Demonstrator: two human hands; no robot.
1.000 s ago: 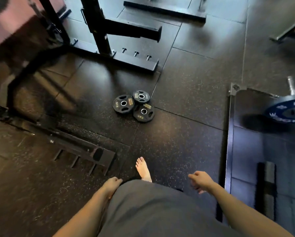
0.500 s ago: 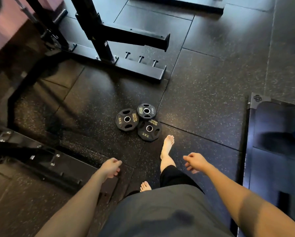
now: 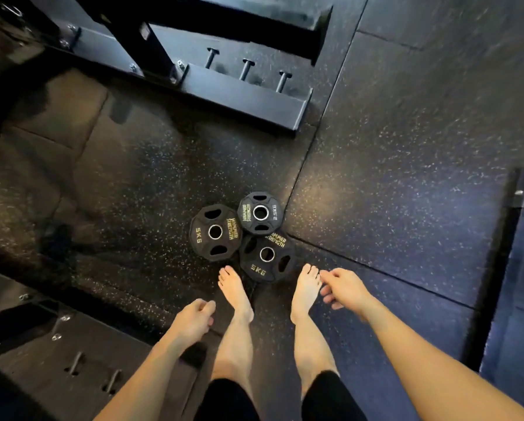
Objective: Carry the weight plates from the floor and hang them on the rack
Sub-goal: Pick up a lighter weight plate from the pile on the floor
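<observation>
At the far left, low in the head view, a dark steel base [image 3: 42, 344] with slots lies on the floor. Just right of it hangs the left hand [image 3: 193, 322], its grip loosely curled and holding nothing. Next come two bare feet: the left foot [image 3: 234, 294] and the right foot [image 3: 305, 291], planted side by side on the speckled rubber floor [image 3: 406, 147].

Directly ahead of the toes lie the weight plates, three black discs flat on the floor and touching one another: a 5 kg plate [image 3: 215, 232] to the left, a smaller 2.5 kg plate [image 3: 260, 213] behind and partly overlapping its neighbours, and a second 5 kg plate [image 3: 266, 255] nearest the feet. Beyond them, at the top of the view, stands the rack [image 3: 239, 89], with three short pegs [image 3: 245, 69] rising from its base beam.

To the right, the right hand [image 3: 344, 288] hovers beside the right foot, fingers relaxed and spread, grip empty.

A second ago the plates sat well ahead of the person; now both feet have closed right up to them and the view has dropped. The walk-up looks finished, so the next step is likely bending to lift the first plate. No plate has left the floor yet.
</observation>
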